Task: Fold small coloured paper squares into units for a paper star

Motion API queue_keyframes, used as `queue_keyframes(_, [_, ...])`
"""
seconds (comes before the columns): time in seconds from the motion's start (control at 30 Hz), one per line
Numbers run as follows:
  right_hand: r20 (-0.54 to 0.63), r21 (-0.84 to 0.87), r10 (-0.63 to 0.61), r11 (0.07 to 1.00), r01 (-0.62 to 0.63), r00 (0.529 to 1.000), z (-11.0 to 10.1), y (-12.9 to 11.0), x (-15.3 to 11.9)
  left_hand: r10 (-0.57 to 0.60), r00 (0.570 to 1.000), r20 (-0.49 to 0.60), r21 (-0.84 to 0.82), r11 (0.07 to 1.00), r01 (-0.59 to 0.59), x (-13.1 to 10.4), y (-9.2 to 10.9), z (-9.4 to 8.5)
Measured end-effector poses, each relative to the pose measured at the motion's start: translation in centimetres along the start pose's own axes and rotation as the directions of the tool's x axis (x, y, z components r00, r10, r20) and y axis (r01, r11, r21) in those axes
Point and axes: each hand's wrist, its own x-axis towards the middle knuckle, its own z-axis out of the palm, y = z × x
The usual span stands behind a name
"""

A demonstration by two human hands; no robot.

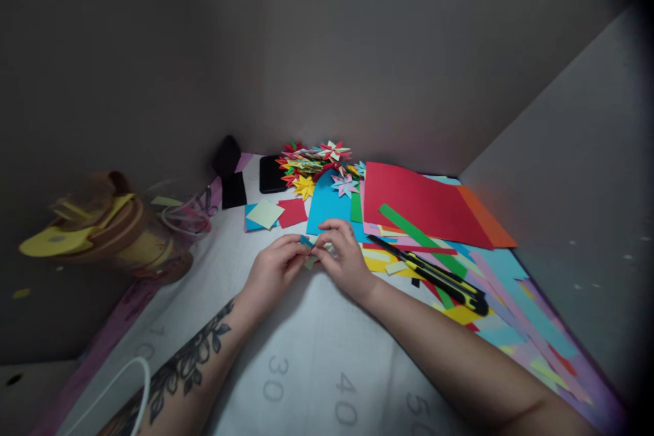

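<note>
A small folded piece of blue paper (306, 242) is pinched between the fingertips of my left hand (280, 266). My right hand (340, 255) meets it from the other side, its thumb and forefinger closed on the same small piece. Some pale and red paper shows just below the fingertips, too small to make out fully. Beyond my hands, to the left, lie a pale green square (266, 214), a red square (293, 212) and a blue one partly beneath. A blue sheet (327, 204) lies directly behind my right hand.
Several folded paper stars (305, 187) are heaped at the back beside a black phone (272, 174). To the right are a red sheet (419, 201), paper strips and a yellow-black cutter (444, 281). A lidded cup (137, 238) stands left; a white cable (146, 381) crosses the lower left.
</note>
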Motion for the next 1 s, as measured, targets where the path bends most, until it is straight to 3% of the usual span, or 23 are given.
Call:
queue_keyframes(0.27, [0.021, -0.059, -0.134, 0.989, 0.135, 0.991, -0.2, 0.6, -0.2, -0.029, 1.0, -0.008, -0.018, 0.999, 0.029, 0.0, -0.1, 0.0])
queue_keyframes(0.57, [0.115, -0.24, -0.35, 0.898, 0.368, 0.93, -0.8, 0.6, 0.0, -0.098, 0.993, -0.063, -0.036, 0.995, 0.096, 0.3, 0.2, 0.0])
queue_keyframes(0.87, [0.117, -0.236, -0.389, 0.883, 0.406, 0.914, -0.9, 0.6, 0.3, -0.078, 0.997, -0.028, -0.029, 0.997, 0.078, 0.0, -0.5, 0.2])
queue_keyframes(1.0, [0.158, -0.192, -0.366, 0.9, 0.392, 0.917, -1.1, 0.5, 0.4, -0.121, 0.993, -0.003, -0.048, 0.992, 0.121, -0.2, -0.3, 0.1])
